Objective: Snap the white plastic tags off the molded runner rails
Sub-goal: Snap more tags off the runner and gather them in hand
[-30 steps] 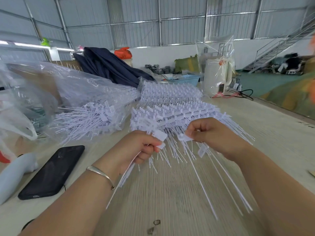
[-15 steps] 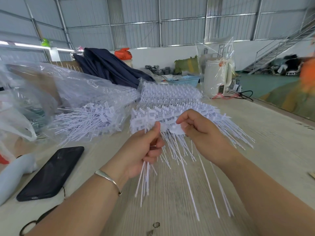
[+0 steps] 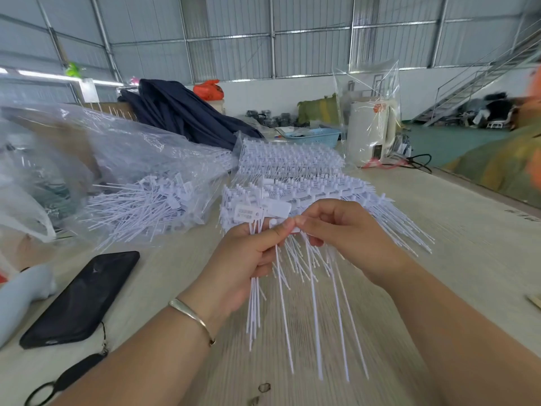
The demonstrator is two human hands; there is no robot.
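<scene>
Pinching white tag [image 3: 293, 230] between left hand [image 3: 246, 259] thumb, right hand [image 3: 339, 232] fingertips.

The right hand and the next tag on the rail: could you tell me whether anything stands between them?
Nothing visible does. The right hand already pinches a white tag at the runner rail, beside the left hand, which grips a bundle of snapped-off tags.

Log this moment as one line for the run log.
left hand: grips bundle of snapped tags | right hand: pinches tag on rails | phone: on table, left
</scene>
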